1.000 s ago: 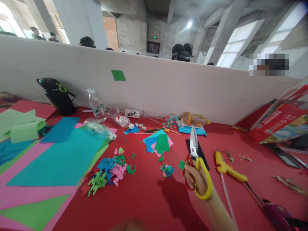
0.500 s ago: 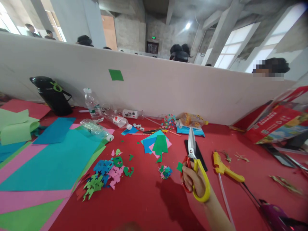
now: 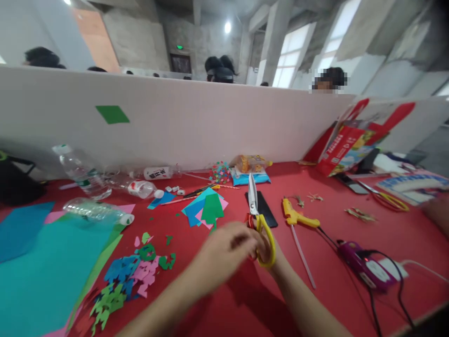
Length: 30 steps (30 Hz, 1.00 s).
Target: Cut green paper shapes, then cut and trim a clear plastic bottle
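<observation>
My right hand (image 3: 267, 247) is closed around the scissors (image 3: 253, 196), which have a yellow and a red handle loop; their blades point away from me and look closed. Over the red loop, my left hand (image 3: 228, 248) meets the right one with its fingers curled in, slightly blurred; what lies between its fingertips is hidden. Just beyond the hands are stacked coloured paper pieces (image 3: 212, 208), green on top, and a black phone (image 3: 266, 210) behind the scissors. To the left lie cut paper scraps (image 3: 131, 269) in blue, pink and green.
Clear plastic bottles (image 3: 94, 211) and large blue sheets (image 3: 45, 271) lie at left. A pile of tiny paper stars (image 3: 220, 172) and a snack packet (image 3: 250, 164) rest by the white partition (image 3: 175, 126). At right are a yellow glue gun (image 3: 298, 215) and a purple power strip (image 3: 368, 267).
My left hand has come in from below to meet my right hand. The green paper bit seen at my right fingers is now hidden. The view has turned right.
</observation>
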{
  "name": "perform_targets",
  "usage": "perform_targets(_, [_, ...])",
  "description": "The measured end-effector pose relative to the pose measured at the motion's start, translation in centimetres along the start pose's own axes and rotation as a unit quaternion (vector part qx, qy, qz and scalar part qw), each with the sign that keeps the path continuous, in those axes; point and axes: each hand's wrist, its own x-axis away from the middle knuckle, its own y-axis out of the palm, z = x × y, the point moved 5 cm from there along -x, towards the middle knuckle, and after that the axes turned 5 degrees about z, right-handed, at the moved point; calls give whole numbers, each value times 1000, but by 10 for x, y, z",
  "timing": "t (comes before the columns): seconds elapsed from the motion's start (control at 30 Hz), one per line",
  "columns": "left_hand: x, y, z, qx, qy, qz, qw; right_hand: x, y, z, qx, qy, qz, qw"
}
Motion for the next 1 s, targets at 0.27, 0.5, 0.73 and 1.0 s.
perform_targets(0.27, [-28,-15,-31,-50,-20,-23,998,1,25,-28,-24,-43,-5,999])
perform_targets(0.5, [-27,-25,-15,-1,-32,-54,998,-6,36,-52,26,-47,-92,994])
perform_targets(0.73, [-25,-36,-15,8,-48,-76,996,-2,44,-66,43,-32,-132,990])
perform_targets(1.0, [-39,-18,8,22,-29,-83,996,-4,21,-70,30,-67,-74,995])
